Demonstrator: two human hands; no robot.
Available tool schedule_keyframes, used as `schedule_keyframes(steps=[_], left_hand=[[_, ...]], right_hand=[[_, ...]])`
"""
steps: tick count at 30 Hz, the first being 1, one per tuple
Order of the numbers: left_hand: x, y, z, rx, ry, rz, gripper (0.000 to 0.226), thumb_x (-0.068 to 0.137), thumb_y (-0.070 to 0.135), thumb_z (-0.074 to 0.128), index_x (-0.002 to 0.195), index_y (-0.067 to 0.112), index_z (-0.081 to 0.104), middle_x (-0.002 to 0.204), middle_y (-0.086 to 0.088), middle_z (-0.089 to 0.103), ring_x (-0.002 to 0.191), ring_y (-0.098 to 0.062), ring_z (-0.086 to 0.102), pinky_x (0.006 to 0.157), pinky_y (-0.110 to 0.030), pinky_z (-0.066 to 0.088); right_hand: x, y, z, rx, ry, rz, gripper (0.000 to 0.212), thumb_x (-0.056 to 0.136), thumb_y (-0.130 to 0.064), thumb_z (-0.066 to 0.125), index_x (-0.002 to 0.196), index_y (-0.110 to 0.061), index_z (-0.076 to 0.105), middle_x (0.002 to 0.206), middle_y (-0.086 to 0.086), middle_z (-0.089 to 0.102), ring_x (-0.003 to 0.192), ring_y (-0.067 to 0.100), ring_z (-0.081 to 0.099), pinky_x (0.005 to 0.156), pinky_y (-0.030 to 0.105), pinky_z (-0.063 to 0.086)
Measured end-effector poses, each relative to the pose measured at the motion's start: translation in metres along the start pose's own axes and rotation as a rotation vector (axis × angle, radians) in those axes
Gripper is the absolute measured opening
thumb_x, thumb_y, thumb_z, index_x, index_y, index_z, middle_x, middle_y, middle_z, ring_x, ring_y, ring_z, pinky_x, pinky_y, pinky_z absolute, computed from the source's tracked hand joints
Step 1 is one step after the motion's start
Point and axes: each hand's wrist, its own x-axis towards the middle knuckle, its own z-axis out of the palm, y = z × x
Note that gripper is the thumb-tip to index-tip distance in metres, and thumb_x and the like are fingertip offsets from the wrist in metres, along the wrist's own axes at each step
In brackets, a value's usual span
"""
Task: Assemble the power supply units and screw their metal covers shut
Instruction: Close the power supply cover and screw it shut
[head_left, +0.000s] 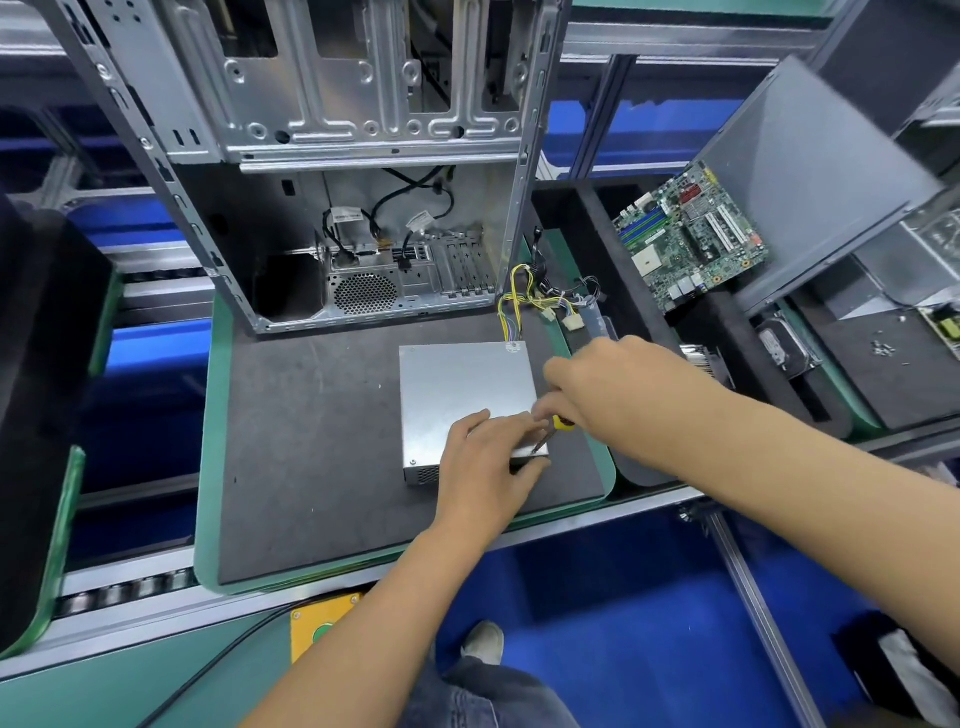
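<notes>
A silver power supply unit (462, 395) lies on the dark mat (311, 441), near an open computer case (363, 208). The left hand (485, 467) presses flat on its near right corner while the right hand (608, 384) grips a yellow-handled screwdriver (550, 434), tip at that corner. This looks like driving a cover screw; next, the remaining corners likely need fastening.

Power supply (462, 384) on padded tray (311, 441)
</notes>
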Motion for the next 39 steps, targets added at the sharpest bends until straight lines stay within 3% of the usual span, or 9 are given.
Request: schedule_keyframes(steps=[6, 9, 11, 15, 19, 24, 29, 34, 39], left_hand=[[0.007, 0.018, -0.012, -0.367, -0.045, -0.185, 0.048, 0.067, 0.049, 0.080, 0.110, 0.044, 0.060, 0.101, 0.029, 0.062, 0.103, 0.001, 0.052, 0.091, -0.008, 0.032], [0.019, 0.036, -0.016, -0.500, 0.034, -0.193, 0.026, 0.070, 0.037, 0.077, 0.087, 0.038, 0.058, 0.087, 0.017, 0.063, 0.085, -0.001, 0.055, 0.076, -0.009, 0.039], [0.023, 0.037, -0.018, -0.512, 0.036, -0.193, 0.014, 0.073, 0.031, 0.069, 0.079, 0.028, 0.056, 0.078, 0.019, 0.063, 0.075, 0.000, 0.054, 0.068, -0.008, 0.038], [0.024, 0.025, -0.024, -0.471, -0.076, -0.088, 0.008, 0.085, 0.019, 0.066, 0.089, 0.026, 0.067, 0.078, 0.021, 0.060, 0.074, -0.003, 0.053, 0.073, -0.010, 0.038], [0.031, 0.030, -0.026, -0.627, -0.085, -0.166, 0.028, 0.070, 0.033, 0.080, 0.089, 0.041, 0.060, 0.083, 0.012, 0.066, 0.074, -0.012, 0.059, 0.071, -0.023, 0.050], [0.036, 0.020, -0.028, -0.611, -0.121, -0.220, 0.022, 0.074, 0.026, 0.075, 0.079, 0.034, 0.055, 0.068, 0.019, 0.057, 0.062, -0.004, 0.051, 0.066, -0.027, 0.051], [0.039, 0.027, -0.030, -0.654, -0.203, -0.208, 0.026, 0.069, 0.030, 0.081, 0.082, 0.030, 0.059, 0.074, 0.007, 0.064, 0.066, -0.018, 0.056, 0.064, -0.032, 0.051], [0.047, 0.023, -0.036, -0.695, -0.248, -0.256, 0.031, 0.078, 0.013, 0.081, 0.080, 0.036, 0.060, 0.066, 0.016, 0.060, 0.060, -0.008, 0.047, 0.060, -0.020, 0.042], [0.043, 0.034, -0.033, -0.788, -0.269, -0.285, 0.041, 0.074, 0.005, 0.083, 0.082, 0.041, 0.064, 0.079, 0.012, 0.060, 0.067, -0.014, 0.055, 0.065, -0.029, 0.047]], right_hand=[[-0.001, 0.002, -0.005, 0.224, -0.042, 0.036, 0.015, 0.098, -0.020, 0.052, 0.112, -0.017, 0.047, 0.111, 0.004, 0.042, 0.086, 0.028, 0.051, 0.081, 0.045, 0.049], [0.001, 0.000, -0.005, 0.083, -0.009, 0.112, 0.030, 0.101, -0.044, 0.047, 0.109, -0.015, 0.043, 0.087, 0.003, 0.043, 0.080, 0.029, 0.042, 0.070, 0.039, 0.042], [-0.001, 0.001, -0.008, 0.209, 0.002, 0.059, 0.039, 0.097, -0.053, 0.047, 0.110, -0.017, 0.041, 0.097, 0.003, 0.044, 0.090, 0.030, 0.047, 0.078, 0.042, 0.045], [-0.003, 0.006, -0.015, 0.114, 0.121, -0.099, 0.016, 0.100, -0.030, 0.049, 0.111, -0.018, 0.050, 0.109, 0.002, 0.047, 0.100, 0.026, 0.056, 0.076, 0.029, 0.035], [-0.002, -0.002, -0.014, -0.131, 0.139, 0.075, 0.012, 0.099, -0.023, 0.051, 0.109, -0.016, 0.050, 0.102, 0.009, 0.058, 0.099, 0.035, 0.064, 0.064, 0.036, 0.037], [-0.008, 0.004, -0.013, 0.278, 0.058, -0.044, 0.026, 0.093, -0.020, 0.063, 0.117, -0.020, 0.053, 0.112, 0.000, 0.044, 0.099, 0.028, 0.056, 0.078, 0.036, 0.044], [-0.005, -0.001, -0.015, 0.038, 0.172, 0.121, 0.028, 0.098, -0.040, 0.055, 0.111, -0.015, 0.055, 0.074, 0.002, 0.036, 0.095, 0.036, 0.061, 0.067, 0.036, 0.038], [-0.012, 0.003, -0.022, 0.139, 0.187, -0.063, 0.029, 0.095, -0.021, 0.059, 0.122, -0.023, 0.048, 0.114, 0.000, 0.041, 0.088, 0.028, 0.058, 0.069, 0.032, 0.036], [-0.008, 0.002, -0.020, -0.087, 0.231, 0.126, 0.012, 0.100, -0.026, 0.056, 0.102, -0.015, 0.053, 0.083, 0.006, 0.046, 0.093, 0.035, 0.063, 0.065, 0.034, 0.038]])
